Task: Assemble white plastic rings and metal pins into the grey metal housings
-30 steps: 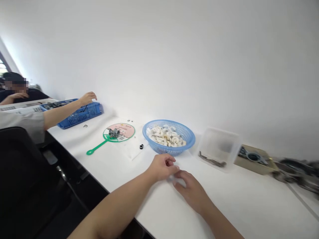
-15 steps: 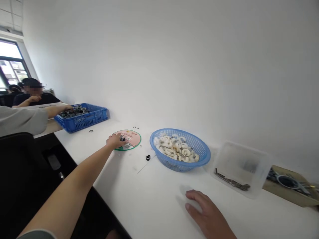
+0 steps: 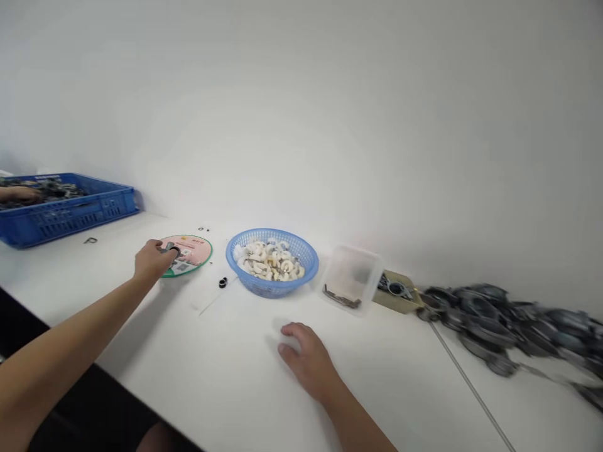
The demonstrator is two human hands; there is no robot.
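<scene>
My left hand (image 3: 153,260) is on a round pink-and-green hand fan (image 3: 186,255), its fingertips on a grey metal part (image 3: 169,250). I cannot tell whether the fingers grip that part. My right hand (image 3: 306,358) rests on the white table (image 3: 226,351) with its fingers apart, holding nothing, just in front of a blue plastic basket (image 3: 301,257). The basket is full of white rings (image 3: 268,263) with some metal bits among them. A small black ring (image 3: 223,282) lies between the fan and the basket.
A blue crate of dark metal parts (image 3: 80,216) stands at the far left, with another person's hand (image 3: 19,194) on it. To the right are a clear plastic box (image 3: 351,279), a cardboard tray (image 3: 396,292) and a blurred heap of dark metal parts (image 3: 504,326).
My left hand has moved from beside my right hand onto the fan. My right hand has moved apart from it, and the whole scene has shifted left and looks smaller in view.
</scene>
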